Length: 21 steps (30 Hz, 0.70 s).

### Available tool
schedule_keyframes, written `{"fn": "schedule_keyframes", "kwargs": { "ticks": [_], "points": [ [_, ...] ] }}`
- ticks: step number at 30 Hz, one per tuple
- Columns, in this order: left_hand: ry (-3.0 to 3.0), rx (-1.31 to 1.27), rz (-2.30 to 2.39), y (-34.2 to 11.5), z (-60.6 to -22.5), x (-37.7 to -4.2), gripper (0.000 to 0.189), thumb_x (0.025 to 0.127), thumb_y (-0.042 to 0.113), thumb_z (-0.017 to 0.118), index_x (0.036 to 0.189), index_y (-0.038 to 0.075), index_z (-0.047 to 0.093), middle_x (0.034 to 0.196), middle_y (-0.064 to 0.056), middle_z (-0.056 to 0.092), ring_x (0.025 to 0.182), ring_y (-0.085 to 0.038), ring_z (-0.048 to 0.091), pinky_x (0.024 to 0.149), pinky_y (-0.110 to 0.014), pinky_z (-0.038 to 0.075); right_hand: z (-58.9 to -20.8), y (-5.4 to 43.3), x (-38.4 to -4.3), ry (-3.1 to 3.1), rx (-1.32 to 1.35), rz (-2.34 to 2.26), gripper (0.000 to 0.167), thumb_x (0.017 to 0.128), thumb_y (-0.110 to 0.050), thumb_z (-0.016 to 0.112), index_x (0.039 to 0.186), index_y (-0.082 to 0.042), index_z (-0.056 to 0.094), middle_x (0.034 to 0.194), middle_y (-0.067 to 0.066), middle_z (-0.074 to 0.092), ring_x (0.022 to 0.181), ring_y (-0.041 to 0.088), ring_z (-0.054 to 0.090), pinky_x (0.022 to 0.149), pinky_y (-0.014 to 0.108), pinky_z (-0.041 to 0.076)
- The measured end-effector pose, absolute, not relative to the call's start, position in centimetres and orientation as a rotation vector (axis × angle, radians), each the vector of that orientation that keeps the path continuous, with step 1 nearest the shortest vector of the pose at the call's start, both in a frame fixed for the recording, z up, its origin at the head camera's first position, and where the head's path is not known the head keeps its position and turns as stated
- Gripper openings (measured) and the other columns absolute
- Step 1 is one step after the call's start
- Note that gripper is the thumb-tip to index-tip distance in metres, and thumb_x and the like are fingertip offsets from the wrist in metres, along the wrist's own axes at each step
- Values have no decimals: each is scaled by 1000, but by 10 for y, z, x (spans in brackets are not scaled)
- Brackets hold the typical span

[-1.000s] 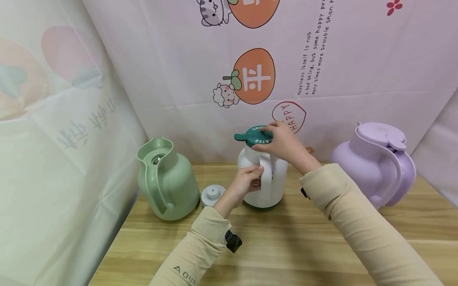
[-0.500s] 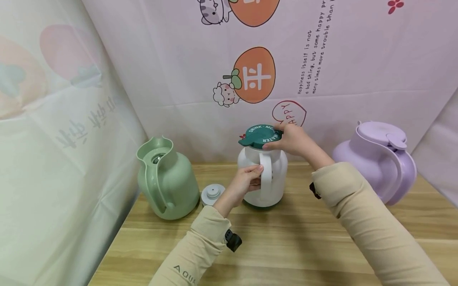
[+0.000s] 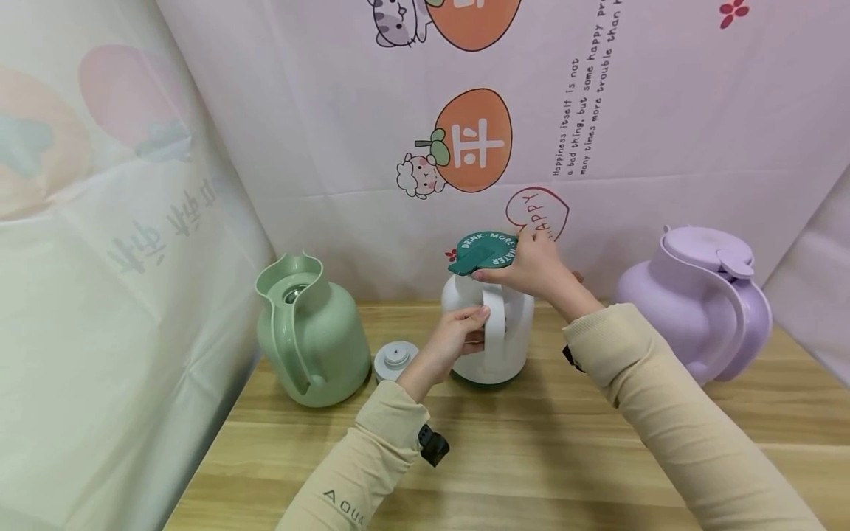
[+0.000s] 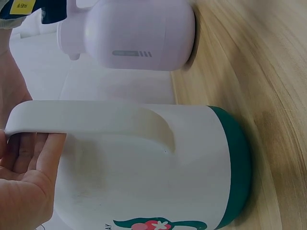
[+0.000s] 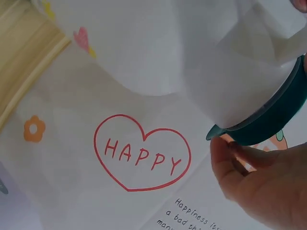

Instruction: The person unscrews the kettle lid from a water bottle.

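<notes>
A white thermos jug [image 3: 516, 335] with a green base stands upright on the table. My left hand [image 3: 454, 341] grips its handle [image 3: 493, 324], thumb against the near side; in the left wrist view the fingers [image 4: 48, 155] reach through behind the handle [image 4: 96, 116]. On top sits a round dark green lid [image 3: 488, 251] lettered "DRINK MORE WATER", its tab pointing to the front left. My right hand [image 3: 534, 267] pinches the lid's right edge, thumb in front and fingers behind. In the right wrist view the fingers [image 5: 225, 165] lie at the green rim [image 5: 273, 125].
A green jug [image 3: 332, 339] without a lid stands at the left. Beside it lies a small pale grey stopper [image 3: 396, 360], close to my left wrist. A lilac jug [image 3: 690, 310] with its lid on is at the right. A printed cloth [image 3: 345, 147] hangs behind the wooden table [image 3: 518, 472].
The green lid has turned counterclockwise on the jug, its tab swinging from the left toward the front. My right hand went right, then back left. My left hand kept its place.
</notes>
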<state>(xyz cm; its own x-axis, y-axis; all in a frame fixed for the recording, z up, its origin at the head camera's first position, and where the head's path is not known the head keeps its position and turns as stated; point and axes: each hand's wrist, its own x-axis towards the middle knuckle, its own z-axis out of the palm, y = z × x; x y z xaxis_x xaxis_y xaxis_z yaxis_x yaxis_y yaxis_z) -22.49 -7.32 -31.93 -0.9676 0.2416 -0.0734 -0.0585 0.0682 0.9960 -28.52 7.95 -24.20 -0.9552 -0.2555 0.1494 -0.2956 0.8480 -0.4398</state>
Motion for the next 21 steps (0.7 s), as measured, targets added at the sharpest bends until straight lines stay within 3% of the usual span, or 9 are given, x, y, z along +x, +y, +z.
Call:
{"fn": "schedule_keyframes", "kwargs": {
  "ticks": [8,13,17,21],
  "points": [
    [2113,176,2002,-73,-320,-226,42,102,26,44,130,-4,55,119,-25,62,93,-13,64,97,-40,52,-238,88,-288,-2880,596,963,67,78,-29,78,122,14,49,113,28,60,97,34,58,88,45,50],
    [2120,177,1990,-73,-320,-227,42,102,26,43,130,-3,54,121,-25,61,97,-17,64,99,-41,51,-235,98,-290,-2920,624,976,59,79,-24,77,121,9,52,109,23,61,96,30,56,85,39,47],
    [2123,182,1993,-73,-320,-226,42,102,26,43,130,-3,54,121,-25,61,95,-16,64,98,-41,51,-228,104,-288,-2980,677,1105,56,85,-9,62,133,12,42,122,27,55,108,33,52,95,45,46],
    [2126,188,2002,-73,-320,-226,42,102,26,43,129,-4,55,119,-24,62,92,-14,64,97,-40,52,-223,102,-285,-3031,609,1146,51,92,-10,43,138,11,38,131,28,50,115,34,47,101,51,42]
  ]
}}
